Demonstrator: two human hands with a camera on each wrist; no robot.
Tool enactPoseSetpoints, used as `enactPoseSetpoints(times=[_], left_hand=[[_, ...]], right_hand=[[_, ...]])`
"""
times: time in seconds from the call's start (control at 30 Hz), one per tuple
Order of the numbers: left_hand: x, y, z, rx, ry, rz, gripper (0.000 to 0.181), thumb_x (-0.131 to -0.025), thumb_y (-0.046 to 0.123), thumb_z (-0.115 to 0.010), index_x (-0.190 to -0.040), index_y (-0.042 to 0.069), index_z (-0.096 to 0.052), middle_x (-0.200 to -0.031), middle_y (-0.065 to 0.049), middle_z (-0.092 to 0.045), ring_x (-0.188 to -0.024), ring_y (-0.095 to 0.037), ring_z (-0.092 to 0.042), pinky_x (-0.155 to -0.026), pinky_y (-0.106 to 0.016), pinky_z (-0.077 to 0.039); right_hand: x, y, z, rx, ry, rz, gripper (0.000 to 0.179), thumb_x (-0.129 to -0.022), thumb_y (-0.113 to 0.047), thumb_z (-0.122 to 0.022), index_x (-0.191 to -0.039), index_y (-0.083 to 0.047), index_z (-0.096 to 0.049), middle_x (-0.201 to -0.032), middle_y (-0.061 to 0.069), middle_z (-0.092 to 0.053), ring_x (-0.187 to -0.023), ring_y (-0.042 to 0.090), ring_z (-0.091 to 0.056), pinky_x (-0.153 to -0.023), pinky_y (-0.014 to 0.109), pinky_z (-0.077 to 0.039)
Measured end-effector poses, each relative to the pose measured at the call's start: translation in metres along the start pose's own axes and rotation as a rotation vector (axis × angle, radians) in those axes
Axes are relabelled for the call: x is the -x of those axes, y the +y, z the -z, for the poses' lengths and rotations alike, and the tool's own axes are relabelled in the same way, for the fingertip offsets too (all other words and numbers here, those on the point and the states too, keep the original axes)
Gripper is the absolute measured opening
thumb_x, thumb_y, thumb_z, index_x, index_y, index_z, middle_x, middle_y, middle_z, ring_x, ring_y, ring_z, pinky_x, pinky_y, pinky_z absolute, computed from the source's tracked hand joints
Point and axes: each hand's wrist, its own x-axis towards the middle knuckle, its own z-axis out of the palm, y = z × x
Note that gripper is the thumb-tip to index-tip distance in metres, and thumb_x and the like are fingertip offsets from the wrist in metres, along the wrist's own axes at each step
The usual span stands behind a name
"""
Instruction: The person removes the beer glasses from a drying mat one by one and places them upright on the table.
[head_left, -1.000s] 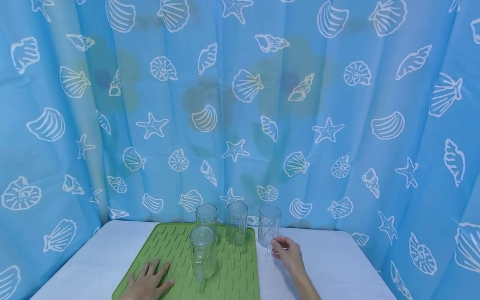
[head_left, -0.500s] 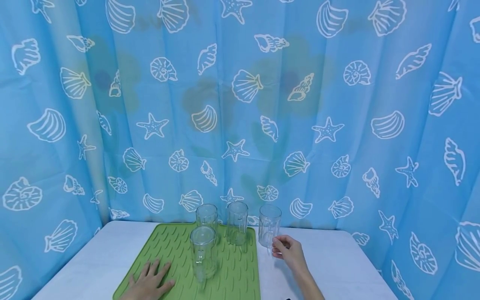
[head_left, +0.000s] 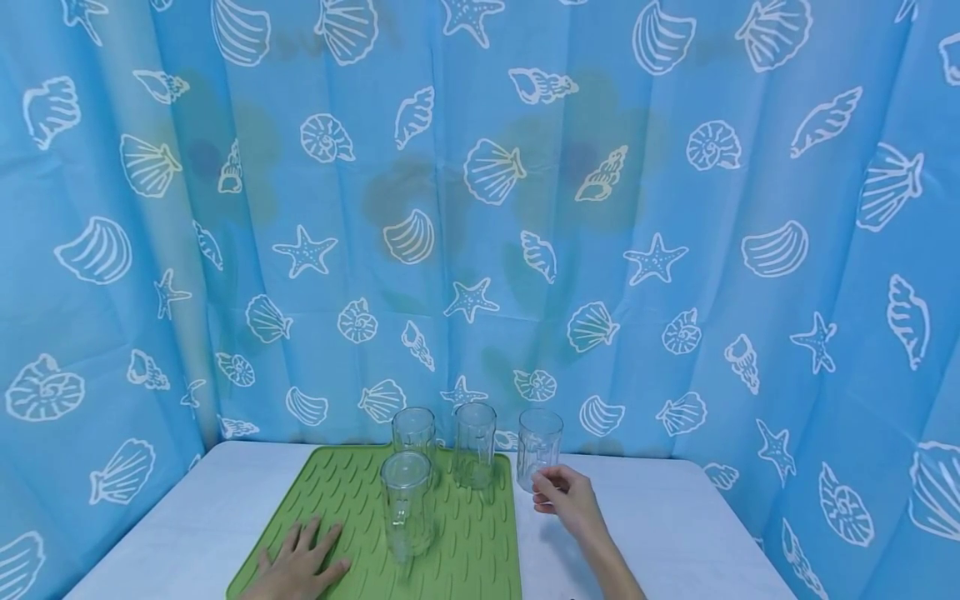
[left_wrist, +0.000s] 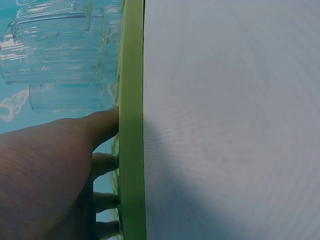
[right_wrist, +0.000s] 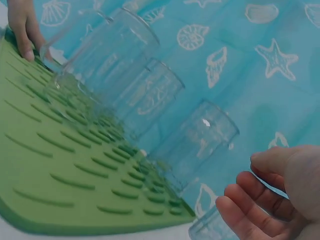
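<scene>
My left hand (head_left: pixel 296 562) rests with spread fingers on the green ribbed mat (head_left: pixel 330 500); in the left wrist view its thumb and fingers (left_wrist: pixel 104 201) press down at the mat. To its right on the mat stands a clear glass mug (head_left: pixel 407 508), handle towards me. Behind it are a second glass mug (head_left: pixel 413 427) and a third glass mug (head_left: pixel 475 446). Another glass mug (head_left: pixel 538 442) stands on the table, right of the mat. My right hand (head_left: pixel 570 500) is right in front of it, fingers loosely bent; the right wrist view shows nothing between thumb and fingers (right_wrist: pixel 245 212).
The table has a white cloth (head_left: pixel 645 517), which the mat partly covers. A blue curtain (head_left: pixel 480 250) with white shells and starfish hangs behind the table and along both sides.
My right hand has shifted slightly left and up from the handle of the mug beside the mat, its fingers now overlapping that mug's lower part. My left hand and the mugs have stayed put.
</scene>
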Motion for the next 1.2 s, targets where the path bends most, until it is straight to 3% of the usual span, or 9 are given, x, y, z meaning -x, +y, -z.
enactPoseSetpoints(times=[0.27, 0.5, 0.7, 0.87, 1.07, 1.2], left_hand=[[0.001, 0.000, 0.002, 0.017, -0.010, -0.006, 0.089, -0.086, 0.073, -0.049, -0.148, 0.010, -0.044, -0.152, -0.030, -0.032, -0.138, -0.063, -0.020, -0.100, -0.096, -0.003], [0.002, 0.000, 0.003, 0.023, -0.008, -0.008, 0.088, -0.087, 0.072, -0.049, -0.148, 0.009, -0.044, -0.152, -0.031, -0.031, -0.138, -0.062, -0.019, -0.100, -0.096, -0.002], [0.002, 0.000, 0.004, 0.022, -0.008, -0.010, 0.087, -0.088, 0.072, -0.049, -0.148, 0.009, -0.044, -0.152, -0.031, -0.031, -0.138, -0.063, -0.018, -0.100, -0.096, -0.002], [0.002, 0.000, 0.003, 0.020, -0.012, -0.005, 0.088, -0.087, 0.073, -0.048, -0.148, 0.010, -0.044, -0.152, -0.031, -0.031, -0.138, -0.063, -0.018, -0.100, -0.096, -0.002], [0.001, 0.000, 0.002, 0.018, -0.012, -0.002, 0.089, -0.086, 0.074, -0.048, -0.147, 0.009, -0.044, -0.151, -0.032, -0.031, -0.138, -0.063, -0.019, -0.101, -0.095, -0.003], [0.000, 0.000, 0.001, 0.022, -0.013, 0.000, 0.090, -0.086, 0.074, -0.049, -0.147, 0.009, -0.044, -0.151, -0.032, -0.032, -0.138, -0.063, -0.019, -0.101, -0.095, -0.003]], right_hand=[[0.016, -0.027, -0.015, 0.032, -0.105, 0.083, 0.022, -0.097, -0.009, -0.062, -0.106, 0.011, -0.063, -0.089, 0.016, -0.068, -0.076, 0.024, -0.070, -0.067, 0.031, -0.072], [0.021, -0.035, -0.030, 0.055, -0.213, 0.147, 0.028, -0.097, -0.023, -0.065, -0.108, 0.003, -0.065, -0.096, 0.016, -0.068, -0.077, 0.019, -0.069, -0.066, 0.028, -0.071], [0.033, -0.045, -0.043, 0.067, -0.316, 0.211, 0.030, -0.098, -0.026, -0.063, -0.111, 0.001, -0.065, -0.101, 0.018, -0.068, -0.079, 0.022, -0.069, -0.068, 0.035, -0.072], [0.043, -0.048, -0.056, 0.073, -0.382, 0.222, 0.027, -0.098, -0.025, -0.063, -0.111, -0.001, -0.066, -0.101, 0.019, -0.069, -0.080, 0.019, -0.069, -0.066, 0.027, -0.071], [0.052, -0.042, -0.071, 0.092, -0.436, 0.242, 0.021, -0.099, -0.022, -0.061, -0.109, -0.005, -0.068, -0.100, 0.017, -0.071, -0.077, 0.013, -0.069, -0.064, 0.032, -0.071], [0.057, -0.038, -0.079, 0.100, -0.475, 0.263, 0.020, -0.099, -0.023, -0.061, -0.109, -0.006, -0.068, -0.099, 0.017, -0.071, -0.075, 0.008, -0.068, -0.063, 0.023, -0.068]])
